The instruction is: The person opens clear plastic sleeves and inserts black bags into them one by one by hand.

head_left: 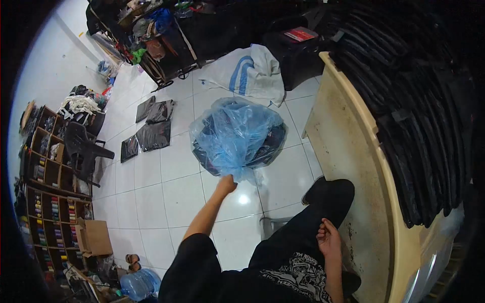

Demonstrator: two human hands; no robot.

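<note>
A large see-through blue plastic bag (237,129), with dark folded items showing inside, sits on the white tiled floor in front of me. My left hand (227,185) is stretched forward and closed at the bag's near edge, gripping the gathered plastic. My right hand (329,238) rests low by my thigh, beside the cream table panel. Its fingers are curled in with the tips close together; whether anything small is between them I cannot make out.
Flat dark packets (154,132) lie on the floor to the left. A white sack (247,76) with blue stripes lies behind the bag. Dark packed garments (419,151) are stacked on the cream table (353,116) at right. A black chair (83,151) and thread shelves (48,202) stand left.
</note>
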